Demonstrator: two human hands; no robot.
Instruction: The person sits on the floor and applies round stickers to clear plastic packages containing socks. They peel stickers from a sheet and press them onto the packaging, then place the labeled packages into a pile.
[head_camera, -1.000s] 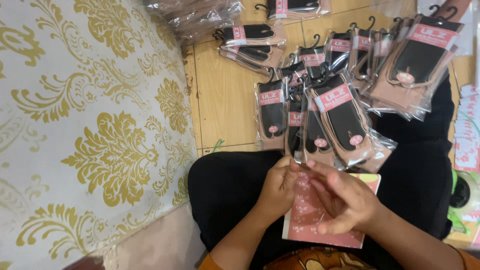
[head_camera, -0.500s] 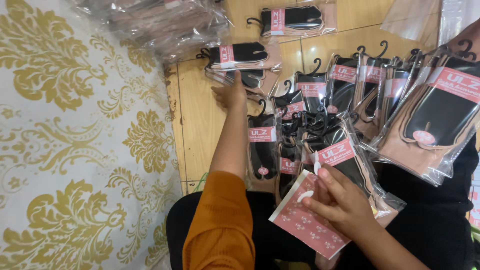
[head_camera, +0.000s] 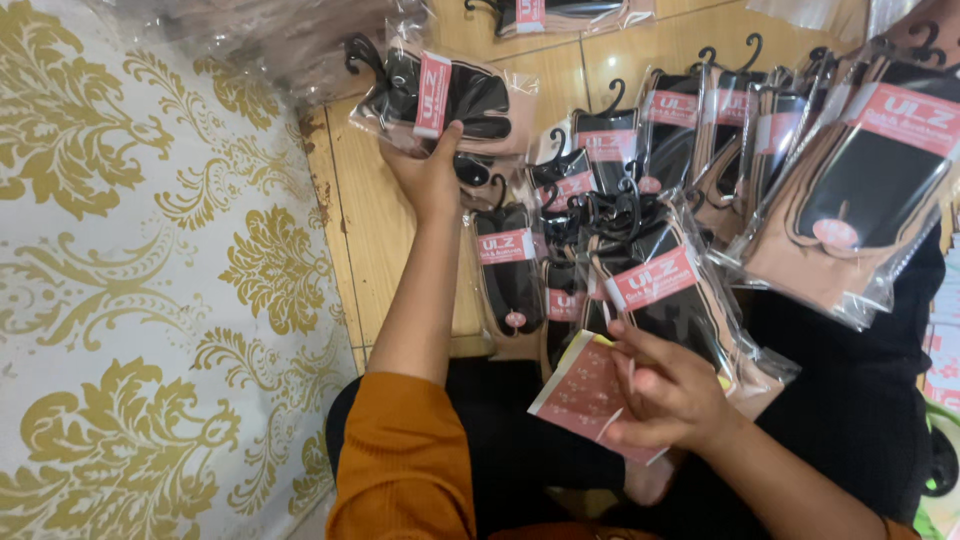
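Observation:
My left hand is stretched forward, its fingers closed on a clear packet of black socks with a pink band and black hook on the wooden floor. Close to my lap, my right hand holds a flat pink patterned card by its right edge. A packet of black socks lies just above that hand, partly over the card. My orange sleeve covers the left forearm.
Several similar sock packets with black hooks fan across the wooden floor ahead. A larger packet lies at the right. A white and gold patterned wall fills the left. Crumpled clear bags lie at the top.
My left hand left the card in my lap and reached forward to the far packet, taking hold of it. The right hand stays on the pink card. The view shifted closer.

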